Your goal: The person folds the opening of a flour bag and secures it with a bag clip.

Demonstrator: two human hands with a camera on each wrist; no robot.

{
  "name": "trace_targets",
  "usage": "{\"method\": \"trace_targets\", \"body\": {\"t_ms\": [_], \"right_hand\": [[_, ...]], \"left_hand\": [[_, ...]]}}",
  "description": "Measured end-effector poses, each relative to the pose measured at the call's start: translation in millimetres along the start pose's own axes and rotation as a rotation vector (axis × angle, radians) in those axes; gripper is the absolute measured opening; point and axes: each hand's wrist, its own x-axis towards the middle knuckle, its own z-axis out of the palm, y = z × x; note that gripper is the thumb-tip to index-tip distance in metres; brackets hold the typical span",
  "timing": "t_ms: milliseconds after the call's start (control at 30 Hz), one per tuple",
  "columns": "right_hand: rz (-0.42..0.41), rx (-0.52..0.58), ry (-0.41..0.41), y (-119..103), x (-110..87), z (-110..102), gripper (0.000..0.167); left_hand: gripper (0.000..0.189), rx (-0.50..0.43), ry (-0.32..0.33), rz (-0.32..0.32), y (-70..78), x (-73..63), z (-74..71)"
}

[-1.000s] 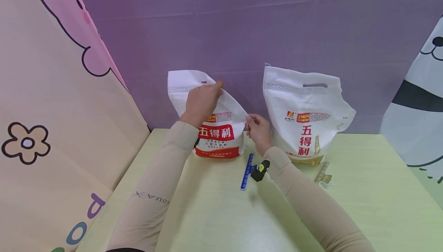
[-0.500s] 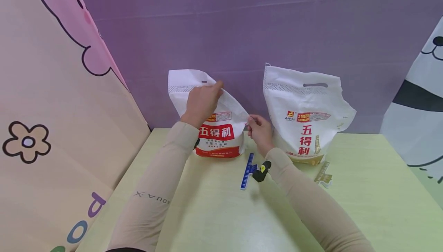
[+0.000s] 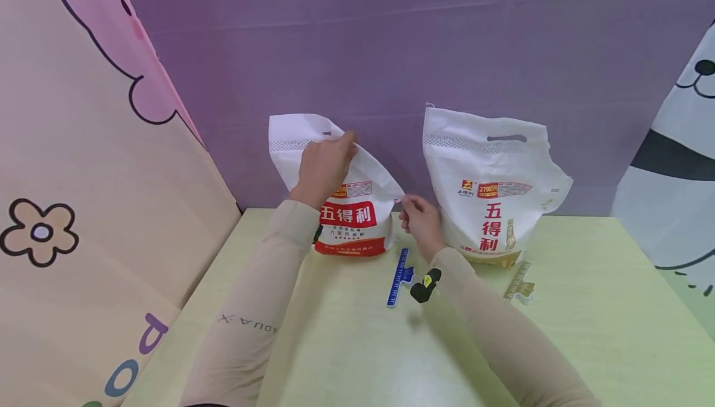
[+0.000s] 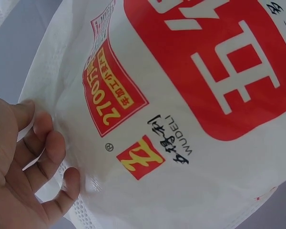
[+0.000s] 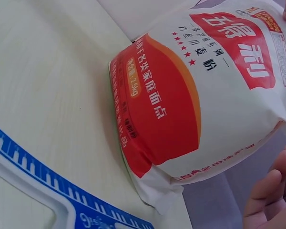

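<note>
Taking the red-labelled flour bag (image 3: 347,211) as the centre of a clock in the head view, it stands on the counter (image 3: 341,345) with its printed front toward the person. Its long axis rises from the base at six o'clock, and the upper left corner leans between ten and eleven; the top edge slopes down to a corner at three.

The person's left hand (image 3: 326,168) grips that edge at twelve, fingers bent over it with little gap. The right hand (image 3: 422,227) pinches the three o'clock corner, thumb and forefinger closed on it, the other fingers curled.

The label reads 五得利 in white on red, with WUDELI beside a small red-and-yellow logo, 2700万 on a red panel, 六星小麦粉 above red stars, and 2.5kg near the base.

At three o'clock stands a gold-based bag (image 3: 491,190), also marked 五得利 and 2700万, its handle slot uppermost; the dotted code on it is too blurred to read fully.

A blue clip (image 3: 398,278) lies between four and five, its bar running from one toward seven, its grip pointing to three. A tan clip (image 3: 518,283) lies near four, angled likewise.
</note>
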Motion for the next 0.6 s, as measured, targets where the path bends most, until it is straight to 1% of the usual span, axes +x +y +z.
{"method": "trace_targets", "body": {"t_ms": [133, 233, 400, 600], "right_hand": [[0.007, 0.011, -0.01, 3.2, -2.5, -1.4, 0.023], [0.019, -0.003, -0.033, 5.7, -7.3, -3.0, 0.023], [0.045, -0.089, -0.093, 9.4, -22.2, -8.8, 0.026], [0.064, -0.199, -0.143, 17.1, -37.2, -20.2, 0.024]], "left_hand": [[0.026, -0.013, 0.004, -0.01, -0.4, -1.3, -0.3], [0.026, -0.018, 0.003, -0.02, -0.8, -2.4, 0.0], [0.027, -0.026, 0.0, -0.025, -1.1, -3.3, 0.6], [0.027, -0.034, 0.002, -0.02, -1.4, -3.8, -0.8]]}}
